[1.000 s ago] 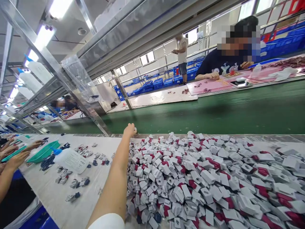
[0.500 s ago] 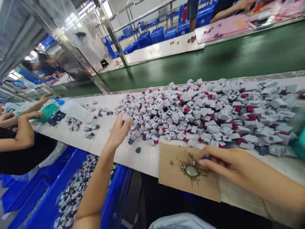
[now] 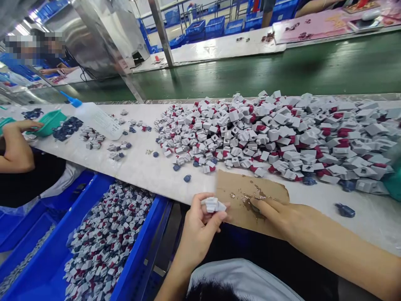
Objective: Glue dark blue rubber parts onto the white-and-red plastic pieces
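- One-handed, pinches a light-grey, blocky plastic piece (image 3: 213,205) between thumb and fingers of the left hand (image 3: 199,232), at the near left corner of the flat brown cardboard (image 3: 228,186).
- Runs roughly crosswise along its long axis, tapering rightward, toward the right hand (image 3: 291,221).
- Reaches with right fingers to the clear wet patch (image 3: 260,194) mid-cardboard, apart from the piece; cannot tell whether they grasp anything.
- Lies beyond the cardboard's far edge: a grey-and-dark-red heap of plastic pieces (image 3: 275,136).
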{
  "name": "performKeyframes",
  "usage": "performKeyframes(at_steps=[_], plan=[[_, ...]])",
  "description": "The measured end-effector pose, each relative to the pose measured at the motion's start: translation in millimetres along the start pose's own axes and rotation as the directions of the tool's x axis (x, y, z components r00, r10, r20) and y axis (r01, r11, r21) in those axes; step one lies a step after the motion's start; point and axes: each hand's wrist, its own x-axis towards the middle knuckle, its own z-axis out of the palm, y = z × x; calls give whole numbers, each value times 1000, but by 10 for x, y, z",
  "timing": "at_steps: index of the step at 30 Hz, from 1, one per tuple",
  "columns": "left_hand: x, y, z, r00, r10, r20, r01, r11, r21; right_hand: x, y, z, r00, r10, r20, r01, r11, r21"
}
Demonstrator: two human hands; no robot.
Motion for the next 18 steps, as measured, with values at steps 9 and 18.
performKeyframes(at_steps=[9,18], plan=[[110,-78,116,998,65,-7,-66,993,-102,-3,14,-96,996,79,52,-88,971,222],[85,-27,237,998,51,31,-46,990,-134,215,-182,-645,970,243,-18,-149,649,746]])
